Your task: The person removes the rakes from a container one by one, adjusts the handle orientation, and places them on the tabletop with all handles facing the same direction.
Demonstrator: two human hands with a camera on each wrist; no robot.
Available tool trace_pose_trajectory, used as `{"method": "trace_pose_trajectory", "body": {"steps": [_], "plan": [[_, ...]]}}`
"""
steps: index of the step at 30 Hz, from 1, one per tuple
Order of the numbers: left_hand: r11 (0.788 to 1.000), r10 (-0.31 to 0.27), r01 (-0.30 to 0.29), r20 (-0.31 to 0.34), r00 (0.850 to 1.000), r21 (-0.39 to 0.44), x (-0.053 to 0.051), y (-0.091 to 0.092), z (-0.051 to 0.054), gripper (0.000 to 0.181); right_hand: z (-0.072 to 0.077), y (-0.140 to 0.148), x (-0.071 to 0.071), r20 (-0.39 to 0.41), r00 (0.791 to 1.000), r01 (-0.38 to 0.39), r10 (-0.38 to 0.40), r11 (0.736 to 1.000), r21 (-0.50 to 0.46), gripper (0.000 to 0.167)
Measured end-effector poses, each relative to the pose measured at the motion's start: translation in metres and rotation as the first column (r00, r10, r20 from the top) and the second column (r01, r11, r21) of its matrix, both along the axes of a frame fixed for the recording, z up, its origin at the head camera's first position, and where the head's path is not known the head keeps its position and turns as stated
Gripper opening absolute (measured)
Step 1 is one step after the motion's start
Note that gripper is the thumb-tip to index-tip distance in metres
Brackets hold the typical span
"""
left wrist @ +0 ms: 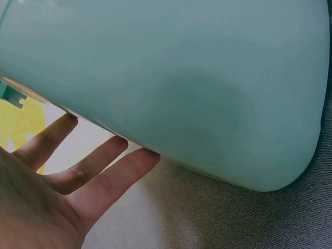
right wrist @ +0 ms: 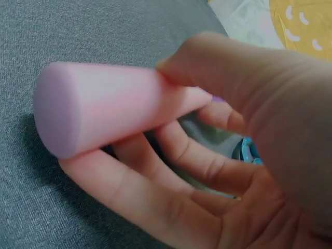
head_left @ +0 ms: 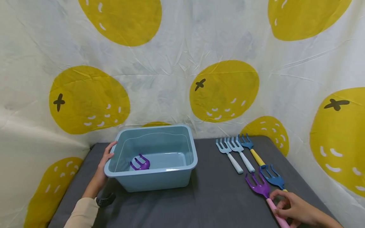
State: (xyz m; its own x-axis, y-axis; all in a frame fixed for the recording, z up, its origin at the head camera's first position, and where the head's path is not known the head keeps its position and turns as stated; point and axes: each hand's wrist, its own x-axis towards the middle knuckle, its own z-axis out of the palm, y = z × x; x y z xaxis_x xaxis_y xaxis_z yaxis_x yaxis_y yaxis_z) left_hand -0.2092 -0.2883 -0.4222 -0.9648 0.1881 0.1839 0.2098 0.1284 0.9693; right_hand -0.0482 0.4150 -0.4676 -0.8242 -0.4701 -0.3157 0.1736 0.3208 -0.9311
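A light-blue plastic basin (head_left: 151,182) stands on the table, a purple fork head (head_left: 144,164) visible inside it. My left hand (head_left: 104,161) rests at the basin's left rim; in the left wrist view its fairly straight fingers (left wrist: 111,179) touch the side. My right hand (head_left: 296,205) holds a purple garden hand fork (head_left: 260,188) by its pink handle (right wrist: 114,104), thumb on one side and fingers curled on the other. Beside that hand lies a blue hand fork (head_left: 275,180), its handle mostly hidden.
Two pale-blue hand forks with whitish handles, one on the left (head_left: 228,152) and one on the right (head_left: 240,152), lie at the back right. Near them is a blue fork with a yellow handle (head_left: 257,157). A fruit-print cloth (head_left: 171,95) hangs behind the dark grey table (head_left: 216,196).
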Motion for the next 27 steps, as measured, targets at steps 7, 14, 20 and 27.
{"method": "trace_pose_trajectory", "body": {"steps": [7, 14, 20, 27], "plan": [[1.0, -0.002, 0.002, 0.002, 1.0, 0.003, -0.001, 0.0, 0.0, 0.055, 0.006, -0.004, -0.002, -0.085, 0.995, 0.068, -0.051, 0.975, 0.21, 0.032], [1.0, 0.001, -0.001, 0.009, 1.0, 0.004, -0.001, -0.001, -0.001, 0.055, 0.01, -0.012, -0.005, -0.155, 0.984, 0.14, -0.084, 0.908, 0.395, 0.034], [1.0, -0.001, 0.001, 0.011, 1.0, 0.011, -0.001, -0.001, -0.002, 0.055, 0.01, -0.012, -0.008, -0.114, 0.989, 0.136, -0.097, 0.899, 0.417, 0.036], [1.0, -0.001, 0.001, 0.005, 1.0, 0.012, -0.001, -0.001, -0.002, 0.055, 0.009, -0.01, -0.011, -0.112, 0.991, 0.116, -0.076, 0.909, 0.401, 0.034]]}}
